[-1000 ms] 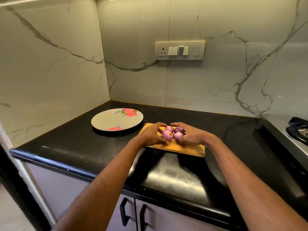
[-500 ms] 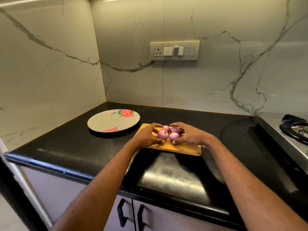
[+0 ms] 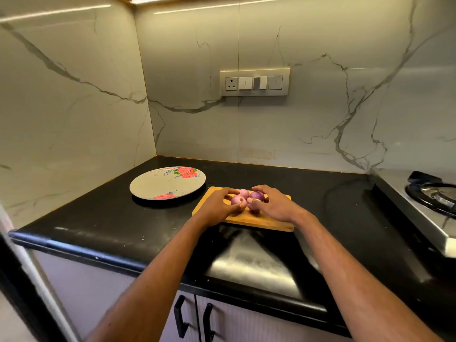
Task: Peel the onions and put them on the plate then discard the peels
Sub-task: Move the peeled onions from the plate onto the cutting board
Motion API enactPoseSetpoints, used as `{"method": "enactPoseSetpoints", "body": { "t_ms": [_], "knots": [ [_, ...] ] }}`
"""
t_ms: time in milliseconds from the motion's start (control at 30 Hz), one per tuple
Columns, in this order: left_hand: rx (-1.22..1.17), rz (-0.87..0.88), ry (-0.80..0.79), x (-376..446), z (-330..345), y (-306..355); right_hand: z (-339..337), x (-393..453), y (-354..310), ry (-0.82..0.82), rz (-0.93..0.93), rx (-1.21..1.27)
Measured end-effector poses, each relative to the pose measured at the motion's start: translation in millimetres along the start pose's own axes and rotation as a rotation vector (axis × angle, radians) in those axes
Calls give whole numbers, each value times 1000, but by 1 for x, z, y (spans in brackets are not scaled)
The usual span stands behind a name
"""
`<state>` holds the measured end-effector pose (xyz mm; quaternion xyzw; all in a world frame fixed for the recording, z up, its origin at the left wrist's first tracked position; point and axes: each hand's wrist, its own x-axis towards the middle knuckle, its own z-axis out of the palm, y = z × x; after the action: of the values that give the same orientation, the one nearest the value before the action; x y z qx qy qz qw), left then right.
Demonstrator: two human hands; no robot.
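Left grip (image 3: 217,206): my fingers curled around the near-left onion (image 3: 238,200).
Right grip (image 3: 274,206): my fingers cupped over the onions (image 3: 256,195) on the cutting board (image 3: 261,222).
Plate (image 3: 158,187): on the table beyond-left, nearer my left hand.

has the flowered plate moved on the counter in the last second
No. The flowered plate sits in the same spot, just left of the wooden cutting board's far corner; only the camera shifted.
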<state>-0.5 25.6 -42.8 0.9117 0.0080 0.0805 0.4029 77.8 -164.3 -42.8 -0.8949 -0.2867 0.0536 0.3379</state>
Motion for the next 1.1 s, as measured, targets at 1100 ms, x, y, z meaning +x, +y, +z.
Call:
{"method": "enactPoseSetpoints", "body": {
  "t_ms": [1100],
  "knots": [
    [-170,-85,19,22,-2,-6,29,-15,-8,306,20,-26]
  ]
}}
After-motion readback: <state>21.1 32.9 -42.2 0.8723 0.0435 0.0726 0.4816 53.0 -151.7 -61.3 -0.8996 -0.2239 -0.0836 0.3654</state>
